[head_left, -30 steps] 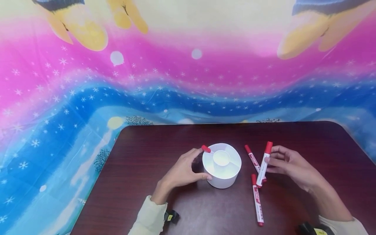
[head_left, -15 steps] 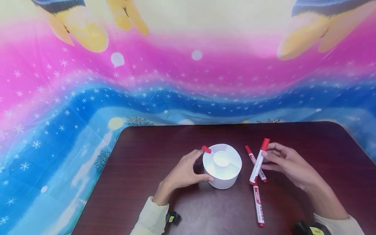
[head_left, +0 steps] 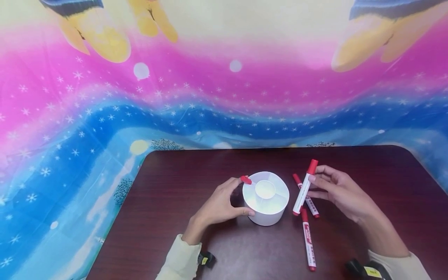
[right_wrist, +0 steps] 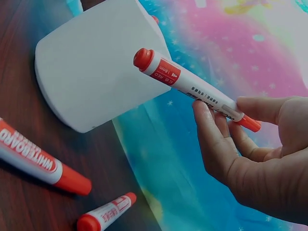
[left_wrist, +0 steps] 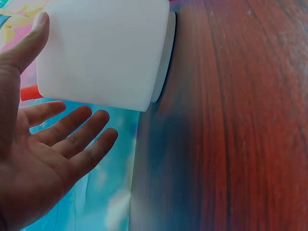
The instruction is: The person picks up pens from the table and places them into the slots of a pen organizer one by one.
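My right hand [head_left: 343, 192] pinches a white whiteboard marker [head_left: 303, 193] between thumb and fingers. It is held slanted in the air, red cap up, right of the round white organizer [head_left: 267, 218]. In the right wrist view the held marker [right_wrist: 192, 89] shows its red end towards the organizer [right_wrist: 98, 67]. My left hand [head_left: 218, 203] lies against the organizer's left side, thumb at the near rim. In the left wrist view the left hand's [left_wrist: 53, 149] fingers are loosely extended beside the organizer's wall [left_wrist: 101, 53]. A red-capped marker [head_left: 246, 179] leans in a left compartment, its body hidden.
Two more red-and-white markers lie on the dark wooden table [head_left: 196, 167]: the near marker [head_left: 308, 245] and the far marker [head_left: 312, 206], partly behind the held one. A patterned cloth [head_left: 210, 97] hangs behind the table's back edge.
My right hand has moved left and slightly away from me with the marker, which tilts more, its lower end swinging towards the organizer. The left hand stays almost still.
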Available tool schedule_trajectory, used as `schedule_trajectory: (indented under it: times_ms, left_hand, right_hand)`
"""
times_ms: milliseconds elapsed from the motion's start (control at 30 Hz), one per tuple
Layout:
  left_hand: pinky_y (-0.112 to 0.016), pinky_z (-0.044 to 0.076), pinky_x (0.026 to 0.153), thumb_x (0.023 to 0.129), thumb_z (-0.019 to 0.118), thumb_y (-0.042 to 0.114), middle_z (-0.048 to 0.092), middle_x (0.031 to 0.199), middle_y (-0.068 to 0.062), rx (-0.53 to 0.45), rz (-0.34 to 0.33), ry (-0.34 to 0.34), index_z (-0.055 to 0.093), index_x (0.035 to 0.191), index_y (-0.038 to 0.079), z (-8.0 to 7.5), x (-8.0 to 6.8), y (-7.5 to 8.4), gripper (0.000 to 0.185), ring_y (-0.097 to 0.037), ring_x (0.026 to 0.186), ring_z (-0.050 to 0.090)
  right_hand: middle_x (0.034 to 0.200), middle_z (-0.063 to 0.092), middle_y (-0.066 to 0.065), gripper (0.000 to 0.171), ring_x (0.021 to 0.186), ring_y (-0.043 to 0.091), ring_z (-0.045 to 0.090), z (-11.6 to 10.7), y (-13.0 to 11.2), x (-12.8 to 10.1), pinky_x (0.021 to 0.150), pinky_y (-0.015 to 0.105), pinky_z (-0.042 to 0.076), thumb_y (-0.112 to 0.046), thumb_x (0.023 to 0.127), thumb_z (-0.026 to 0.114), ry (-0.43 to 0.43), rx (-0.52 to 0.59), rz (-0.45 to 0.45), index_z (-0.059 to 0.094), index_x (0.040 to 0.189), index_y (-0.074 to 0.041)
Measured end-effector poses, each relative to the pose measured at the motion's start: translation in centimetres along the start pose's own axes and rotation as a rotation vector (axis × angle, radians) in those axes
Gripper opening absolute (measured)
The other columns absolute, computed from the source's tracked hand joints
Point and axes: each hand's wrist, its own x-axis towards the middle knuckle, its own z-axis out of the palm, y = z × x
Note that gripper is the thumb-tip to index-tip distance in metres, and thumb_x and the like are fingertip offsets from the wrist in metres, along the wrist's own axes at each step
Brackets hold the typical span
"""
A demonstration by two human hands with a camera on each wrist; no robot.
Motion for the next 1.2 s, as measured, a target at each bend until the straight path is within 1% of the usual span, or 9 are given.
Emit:
schedule_trajectory:
  times_ms: [200, 400, 467, 633, 733, 867, 1033, 1133, 1200]
  left_hand:
    - [-0.042, 0.057, 0.109, 0.078, 0.095, 0.051, 0.066, 0.141, 0.006, -0.009, 0.0, -0.005, 0.055, 0.151, 0.024, 0.1, 0.0, 0.0, 0.087, -0.015, 0.124, 0.062]
    - [-0.038, 0.057, 0.106, 0.077, 0.096, 0.051, 0.066, 0.129, 0.008, -0.006, -0.005, 0.001, 0.058, 0.145, 0.029, 0.1, 0.0, 0.0, 0.082, -0.012, 0.118, 0.061]
    - [-0.038, 0.057, 0.106, 0.077, 0.096, 0.051, 0.066, 0.128, 0.008, -0.01, -0.002, 0.005, 0.058, 0.144, 0.029, 0.1, 0.0, 0.0, 0.08, -0.012, 0.118, 0.06]
    - [-0.039, 0.056, 0.111, 0.077, 0.096, 0.048, 0.066, 0.139, 0.005, -0.032, 0.013, 0.005, 0.06, 0.145, 0.025, 0.2, 0.1, 0.0, 0.08, -0.012, 0.125, 0.061]
    - [-0.038, 0.056, 0.109, 0.077, 0.097, 0.047, 0.066, 0.138, 0.005, -0.035, 0.01, 0.005, 0.06, 0.145, 0.025, 0.3, 0.1, 0.0, 0.081, -0.012, 0.122, 0.061]
    - [-0.037, 0.057, 0.109, 0.077, 0.097, 0.047, 0.066, 0.138, 0.006, -0.037, 0.005, 0.005, 0.06, 0.146, 0.026, 0.4, 0.2, -0.1, 0.081, -0.011, 0.122, 0.061]
    - [-0.04, 0.055, 0.113, 0.077, 0.097, 0.046, 0.065, 0.144, 0.005, -0.036, 0.004, 0.002, 0.059, 0.145, 0.026, 0.3, 0.2, -0.1, 0.08, -0.013, 0.13, 0.061]
    - [-0.041, 0.054, 0.115, 0.078, 0.096, 0.046, 0.064, 0.145, 0.005, -0.034, 0.01, 0.004, 0.059, 0.144, 0.026, 0.3, 0.2, -0.2, 0.078, -0.014, 0.132, 0.061]
    - [-0.04, 0.055, 0.113, 0.078, 0.096, 0.046, 0.065, 0.144, 0.005, -0.032, 0.009, 0.006, 0.059, 0.144, 0.026, 0.3, 0.2, -0.2, 0.078, -0.014, 0.129, 0.062]
  right_hand:
    - [0.114, 0.073, 0.003, 0.017, 0.107, 0.016, 0.079, 0.5, -0.7, 0.4, 0.092, 0.032, 0.066, -0.006, 0.11, 0.058, -0.003, 0.022, -0.027, 0.058, 0.127, -0.006]
    - [0.113, 0.074, 0.004, 0.014, 0.109, 0.017, 0.08, 0.9, -1.3, 0.9, 0.091, 0.035, 0.066, -0.003, 0.11, 0.056, -0.018, 0.059, -0.053, 0.057, 0.124, -0.001]
    - [0.113, 0.075, 0.004, 0.015, 0.11, 0.017, 0.08, 1.0, -1.5, 1.0, 0.091, 0.034, 0.066, -0.004, 0.11, 0.057, -0.017, 0.056, -0.052, 0.056, 0.125, 0.001]
    - [0.112, 0.076, 0.004, 0.014, 0.11, 0.018, 0.08, 1.0, -1.8, 1.1, 0.09, 0.034, 0.067, -0.005, 0.111, 0.057, -0.018, 0.049, -0.051, 0.056, 0.124, 0.0]
    - [0.109, 0.074, 0.004, 0.011, 0.109, 0.02, 0.081, 0.9, -1.8, 1.1, 0.09, 0.037, 0.067, -0.004, 0.11, 0.056, -0.018, 0.061, -0.053, 0.057, 0.122, -0.003]
    - [0.107, 0.073, 0.004, 0.012, 0.107, 0.022, 0.081, 0.7, -1.9, 1.1, 0.09, 0.036, 0.067, -0.002, 0.11, 0.056, -0.017, 0.079, -0.067, 0.059, 0.121, -0.004]
    - [0.108, 0.072, 0.004, 0.013, 0.106, 0.024, 0.081, 0.7, -2.3, 1.2, 0.091, 0.034, 0.066, -0.004, 0.11, 0.056, -0.014, 0.07, -0.078, 0.058, 0.123, -0.003]
    - [0.108, 0.072, 0.004, 0.014, 0.105, 0.022, 0.081, 0.8, -2.5, 1.4, 0.092, 0.034, 0.066, -0.005, 0.111, 0.056, -0.011, 0.076, -0.082, 0.057, 0.124, -0.003]
    - [0.109, 0.072, 0.004, 0.014, 0.105, 0.02, 0.081, 0.9, -2.5, 1.6, 0.092, 0.033, 0.066, -0.004, 0.11, 0.056, -0.009, 0.082, -0.085, 0.058, 0.124, -0.004]
